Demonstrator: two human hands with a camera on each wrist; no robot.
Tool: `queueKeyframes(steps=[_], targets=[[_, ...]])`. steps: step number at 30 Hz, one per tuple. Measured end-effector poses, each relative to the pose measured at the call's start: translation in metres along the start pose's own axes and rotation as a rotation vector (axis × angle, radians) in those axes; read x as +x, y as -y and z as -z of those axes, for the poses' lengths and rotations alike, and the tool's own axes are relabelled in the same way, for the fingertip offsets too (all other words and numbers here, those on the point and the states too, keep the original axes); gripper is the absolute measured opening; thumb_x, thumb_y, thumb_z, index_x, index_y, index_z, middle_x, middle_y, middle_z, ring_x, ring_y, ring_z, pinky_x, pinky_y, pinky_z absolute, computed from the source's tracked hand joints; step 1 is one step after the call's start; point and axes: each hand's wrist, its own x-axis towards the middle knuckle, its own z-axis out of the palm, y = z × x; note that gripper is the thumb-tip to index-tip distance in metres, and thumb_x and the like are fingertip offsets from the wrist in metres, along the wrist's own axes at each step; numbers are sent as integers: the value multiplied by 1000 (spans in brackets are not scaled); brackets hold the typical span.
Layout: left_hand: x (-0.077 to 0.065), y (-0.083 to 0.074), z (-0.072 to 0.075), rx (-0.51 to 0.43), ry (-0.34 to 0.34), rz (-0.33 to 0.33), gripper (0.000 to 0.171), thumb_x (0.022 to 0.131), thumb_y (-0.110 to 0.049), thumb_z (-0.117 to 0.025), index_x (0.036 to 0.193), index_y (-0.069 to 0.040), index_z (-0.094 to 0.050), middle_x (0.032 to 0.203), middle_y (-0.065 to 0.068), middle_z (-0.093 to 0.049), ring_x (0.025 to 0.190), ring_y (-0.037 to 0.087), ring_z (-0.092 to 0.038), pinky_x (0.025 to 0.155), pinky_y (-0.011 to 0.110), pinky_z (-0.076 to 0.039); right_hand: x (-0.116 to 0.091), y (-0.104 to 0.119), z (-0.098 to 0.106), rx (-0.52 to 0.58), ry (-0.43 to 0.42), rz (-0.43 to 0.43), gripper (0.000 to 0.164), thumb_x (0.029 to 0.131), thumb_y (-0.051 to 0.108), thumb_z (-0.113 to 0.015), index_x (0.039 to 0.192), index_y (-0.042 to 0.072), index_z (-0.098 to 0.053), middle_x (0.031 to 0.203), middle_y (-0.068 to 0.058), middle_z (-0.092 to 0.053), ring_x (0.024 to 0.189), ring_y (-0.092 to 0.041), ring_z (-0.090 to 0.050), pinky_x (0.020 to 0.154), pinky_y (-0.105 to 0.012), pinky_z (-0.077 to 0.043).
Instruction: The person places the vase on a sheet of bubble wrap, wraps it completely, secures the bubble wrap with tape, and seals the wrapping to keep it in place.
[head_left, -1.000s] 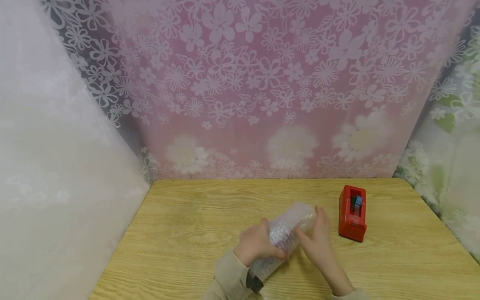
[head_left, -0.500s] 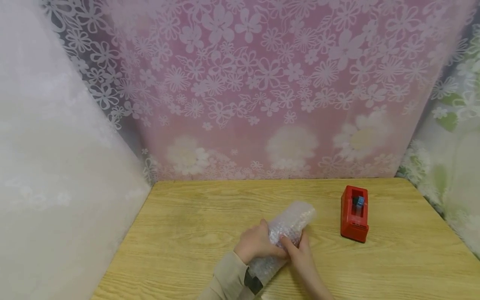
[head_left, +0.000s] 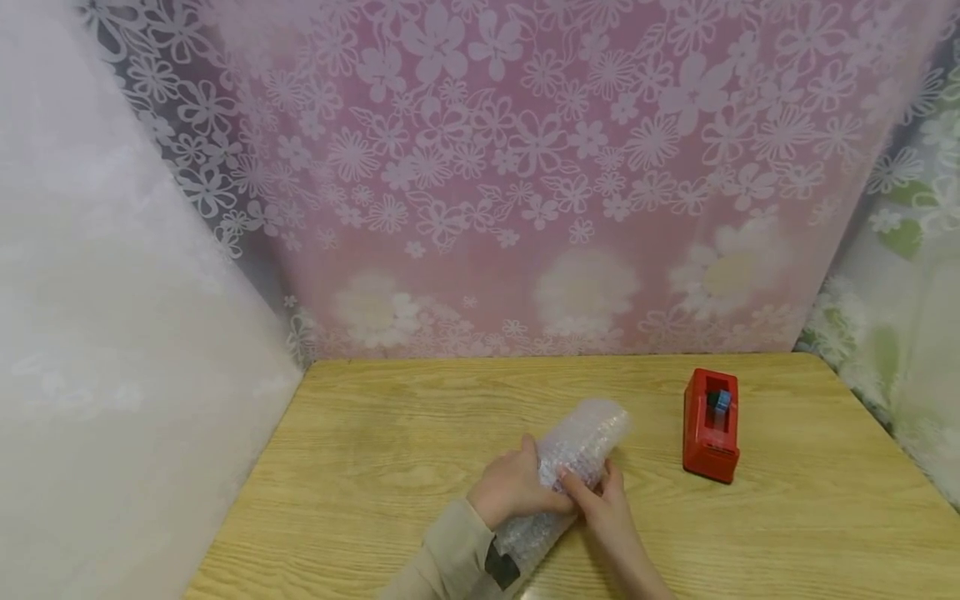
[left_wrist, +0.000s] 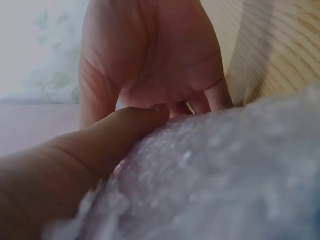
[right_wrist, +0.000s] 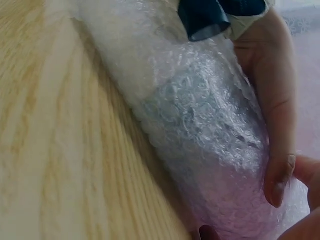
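Note:
A long bundle of clear bubble wrap lies slantwise on the wooden table, its far end toward the back right. Bluish and pink patches show through the wrap in the right wrist view; what is inside cannot be made out. My left hand grips the bundle from the left, thumb across its top. From the right side my right hand holds it, thumb on top near the left thumb and fingers partly hidden beneath. The left wrist view has my right palm facing the camera beyond the wrap.
A red tape dispenser with a blue-cored roll stands on the table to the right of the hands. Floral curtains hang behind the table and along both sides. A dark band sits at my left wrist.
My right hand has moved from the bundle's far end down toward my left hand, its thumb now close to the left one. My left hand keeps its hold in place.

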Motion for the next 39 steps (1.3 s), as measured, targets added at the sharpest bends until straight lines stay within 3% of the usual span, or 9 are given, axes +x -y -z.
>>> queueKeyframes(steps=[5, 9, 17, 21, 27, 30, 33, 36, 39], targets=[[0, 0, 0, 10, 8, -25, 123, 66, -61, -79, 149, 12, -26, 130, 29, -58, 103, 35, -64, 84, 45, -53, 3, 4, 1, 62, 14, -21, 89, 96, 28, -66, 148, -9, -4, 139, -33, -41, 117, -30, -54, 86, -25, -49], [-1, 2, 5, -19, 102, -51, 123, 71, -66, -72, 151, 11, -19, 135, 31, -52, 108, 35, -63, 84, 41, -53, 5, 5, 3, 49, 24, -33, 90, 95, 28, -67, 147, -12, -5, 138, -33, -44, 111, -27, -58, 83, -28, -51], [-1, 5, 23, -101, 315, -48, 86, 99, -56, -28, 154, 8, -10, 155, 28, -29, 142, 36, -32, 111, 46, -32, 10, 4, 8, 24, 46, -40, 93, 94, 28, -67, 147, -15, -4, 143, -39, -37, 122, -40, -51, 93, -45, -49], [-2, 8, 25, -152, 335, -81, 76, 101, -42, -24, 154, 9, -7, 158, 26, -21, 146, 34, -23, 115, 45, -25, 13, 2, 8, 77, 48, -40, 85, 94, 24, -67, 146, -12, -11, 140, -37, -42, 116, -34, -56, 90, -39, -50], [-1, 13, 26, -198, 328, -122, 77, 104, -41, -32, 152, 12, -3, 158, 30, -15, 146, 35, -21, 117, 42, -23, 19, 1, 11, 107, 57, -44, 76, 93, 19, -68, 145, -11, -21, 137, -33, -47, 110, -28, -58, 86, -35, -51], [2, 16, 27, -201, 286, -160, 78, 104, -39, -42, 149, 17, -11, 151, 35, -29, 137, 37, -39, 111, 41, -35, 22, 2, 14, 86, 62, -61, 70, 93, 20, -68, 143, -11, -30, 134, -29, -52, 107, -25, -60, 84, -33, -51], [5, 20, 28, -249, 270, -160, 76, 102, -39, -50, 146, 15, -21, 125, 30, -53, 101, 33, -62, 82, 40, -54, 25, 2, 16, 58, 65, -69, 62, 93, 21, -68, 139, -11, -41, 123, -22, -60, 101, -22, -61, 81, -31, -51], [9, 24, 30, -360, 300, -134, 69, 99, -38, -57, 140, 9, -28, 107, 19, -55, 78, 25, -60, 58, 36, -53, 29, 2, 18, 43, 70, -74, 55, 94, 21, -68, 134, -10, -49, 115, -16, -64, 96, -19, -62, 79, -31, -51], [11, 27, 31, -479, 342, -95, 58, 96, -38, -62, 130, -1, -33, 106, 15, -51, 82, 24, -59, 56, 38, -53, 32, 0, 20, 40, 79, -77, 54, 95, 21, -67, 134, -11, -50, 114, -15, -65, 96, -19, -63, 79, -31, -51]])
